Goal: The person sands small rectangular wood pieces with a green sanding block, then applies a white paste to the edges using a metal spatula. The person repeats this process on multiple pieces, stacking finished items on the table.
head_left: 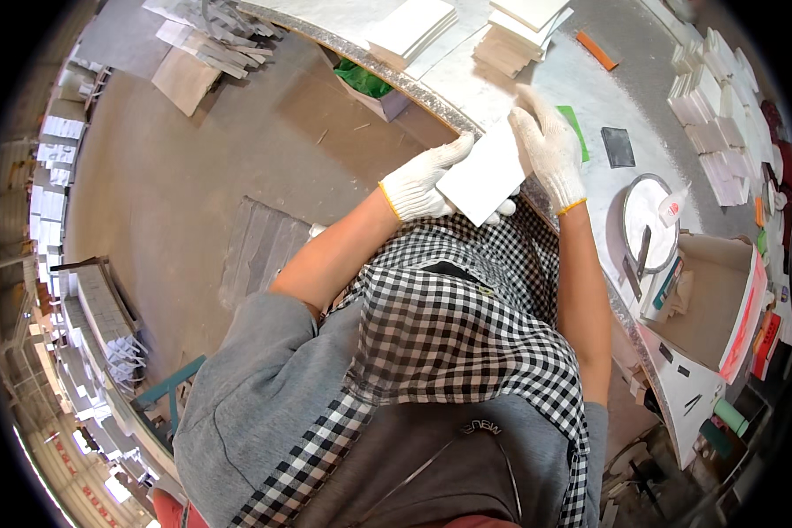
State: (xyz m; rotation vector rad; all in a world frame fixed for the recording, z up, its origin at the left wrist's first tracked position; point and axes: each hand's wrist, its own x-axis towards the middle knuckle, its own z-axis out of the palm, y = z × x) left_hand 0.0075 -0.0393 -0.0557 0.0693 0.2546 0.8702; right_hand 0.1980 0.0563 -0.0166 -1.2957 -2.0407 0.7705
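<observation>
Bench [656, 132] sweeping down the frame's right; upper centre, white panel [484, 174] held by the left hand [424, 183], long axis slanting up-right toward the right hand [550, 148], its grip hard to tell.

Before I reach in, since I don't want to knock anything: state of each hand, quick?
Left hand: closed, holding the white panel.
Right hand: at the panel's right edge; whether it grips cannot be told.
</observation>
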